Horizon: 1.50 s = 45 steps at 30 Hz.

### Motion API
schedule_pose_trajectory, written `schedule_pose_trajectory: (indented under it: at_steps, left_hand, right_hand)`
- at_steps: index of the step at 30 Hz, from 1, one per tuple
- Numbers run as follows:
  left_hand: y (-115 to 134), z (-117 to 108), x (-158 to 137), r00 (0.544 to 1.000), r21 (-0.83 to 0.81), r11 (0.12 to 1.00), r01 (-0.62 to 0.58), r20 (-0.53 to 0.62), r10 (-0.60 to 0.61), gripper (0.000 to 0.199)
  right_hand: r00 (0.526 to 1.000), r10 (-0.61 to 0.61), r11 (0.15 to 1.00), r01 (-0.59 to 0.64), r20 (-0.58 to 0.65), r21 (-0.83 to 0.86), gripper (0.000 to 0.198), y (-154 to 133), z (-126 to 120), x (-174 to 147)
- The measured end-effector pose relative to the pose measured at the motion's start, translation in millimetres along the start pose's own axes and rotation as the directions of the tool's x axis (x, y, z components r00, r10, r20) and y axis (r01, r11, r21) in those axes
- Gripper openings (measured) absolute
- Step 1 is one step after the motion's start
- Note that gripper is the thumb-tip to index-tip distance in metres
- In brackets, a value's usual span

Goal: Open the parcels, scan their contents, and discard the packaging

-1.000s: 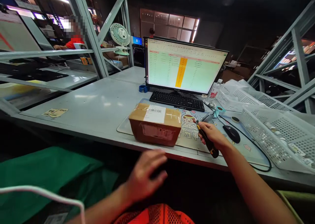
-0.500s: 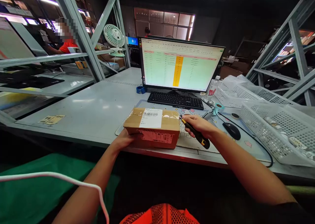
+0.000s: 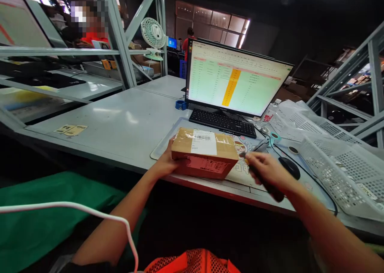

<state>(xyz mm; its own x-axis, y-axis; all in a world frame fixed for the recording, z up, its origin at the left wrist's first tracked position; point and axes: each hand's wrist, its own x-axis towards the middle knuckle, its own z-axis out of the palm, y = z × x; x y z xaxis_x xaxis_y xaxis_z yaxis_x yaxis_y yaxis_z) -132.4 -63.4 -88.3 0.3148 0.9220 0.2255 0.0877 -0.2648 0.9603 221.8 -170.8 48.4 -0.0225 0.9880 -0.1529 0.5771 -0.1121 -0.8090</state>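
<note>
A taped cardboard box (image 3: pixel 183 144) with a white label on top and a printed label on its front sits at the table's front edge. My left hand (image 3: pixel 168 161) grips its left side, the fingertips partly hidden by the box. In my right hand (image 3: pixel 264 167) is a dark utility knife (image 3: pixel 274 192) with a bit of yellow, closed in the fingers and blurred. The blade end points toward the box's right side, a little apart from it. Under the box lies a printed desk mat (image 3: pixel 165 143).
Behind the box stand a black keyboard (image 3: pixel 222 121) and a monitor (image 3: pixel 240 77). To the right are a mouse (image 3: pixel 289 167), a cable and white plastic baskets (image 3: pixel 336 177). A blue tape roll (image 3: pixel 181 105) lies left of the keyboard. A person (image 3: pixel 94 37) is beyond the left rack.
The view has shifted left and tilted. My right hand with the utility knife has drawn slightly away from the box's right end. My left hand still holds the box.
</note>
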Motion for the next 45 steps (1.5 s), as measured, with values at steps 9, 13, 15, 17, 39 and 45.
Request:
schedule_pose_trajectory:
  at_steps: [9,13,15,17,39,45]
  left_hand:
    - [15.2,-2.1,-1.9,0.994,-0.011,0.994,-0.107,0.003,0.107,0.105]
    - [17.5,-3.3,-3.2,0.992,0.004,0.992,-0.123,0.021,0.123,0.119]
    - [18.7,-3.4,-3.4,0.992,-0.011,0.992,-0.122,0.023,0.123,0.120]
    - [19.1,-3.1,-3.4,0.993,-0.039,0.993,-0.114,0.023,0.115,0.120]
    - [97.7,33.2,-23.6,0.742,0.861,0.285,-0.421,0.146,0.655,0.056]
    - [74.4,40.1,-8.8,0.588,0.917,0.130,-0.377,0.129,0.798,0.044]
  right_hand:
    - [0.865,-0.403,0.194,0.400,0.299,-0.896,0.038,-177.5,63.2,65.9]
    - [0.802,-0.389,0.079,0.519,0.454,-0.851,0.033,-189.5,105.1,85.9]
    - [0.793,-0.392,0.071,0.531,0.466,-0.844,0.031,-182.8,108.4,89.1]
    - [0.804,-0.387,0.074,0.516,0.452,-0.853,0.028,-175.5,101.3,87.2]
    - [0.993,-0.106,0.450,0.001,-0.053,-0.893,0.043,72.4,24.1,56.2]
    - [0.786,-0.614,0.701,0.502,-0.070,-0.506,0.042,-14.4,21.1,78.7]
